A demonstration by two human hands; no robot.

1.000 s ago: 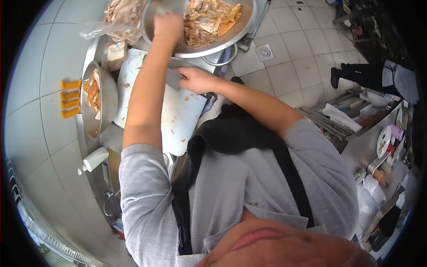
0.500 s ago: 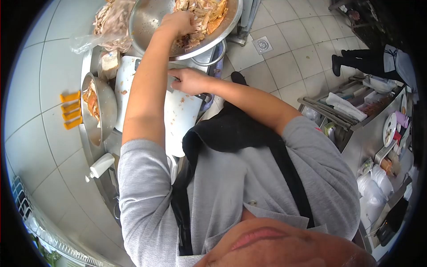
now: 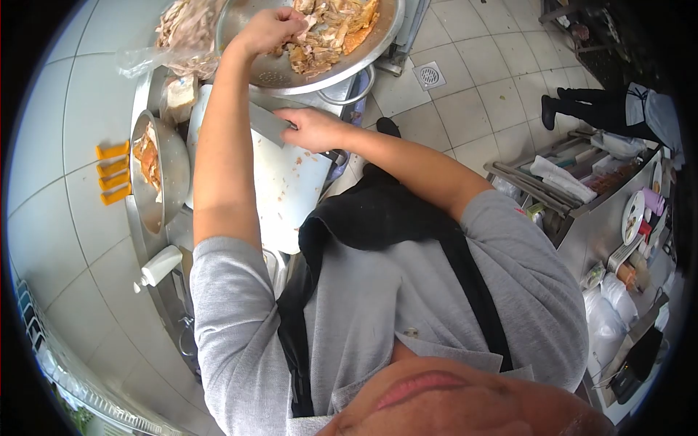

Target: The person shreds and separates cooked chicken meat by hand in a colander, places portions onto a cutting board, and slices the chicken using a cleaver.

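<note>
My left hand (image 3: 270, 30) is over a large steel bowl (image 3: 265, 78) of chopped, cooked-looking meat (image 3: 327, 43). Its fingers are pinched together, and a pale scrap of meat shows at the tips. In my right hand (image 3: 314, 129) is a cleaver, its broad blade (image 3: 269, 126) pointing left over a white cutting board (image 3: 287, 185). Small meat crumbs dot the board. My left forearm crosses above the board and hides part of it, along with the far end of the blade.
A smaller steel bowl (image 3: 174, 171) with browned meat stands left of the board. Beyond it are a bag of pale meat (image 3: 185, 33), yellow wall hooks (image 3: 114, 173) and a white squeeze bottle (image 3: 161, 265). At right, another person (image 3: 643, 109) stands near a loaded counter (image 3: 582, 225).
My left hand has drawn back to the left from the meat pile, with its fingertips now more visible. More of the cleaver blade shows beside my left forearm.
</note>
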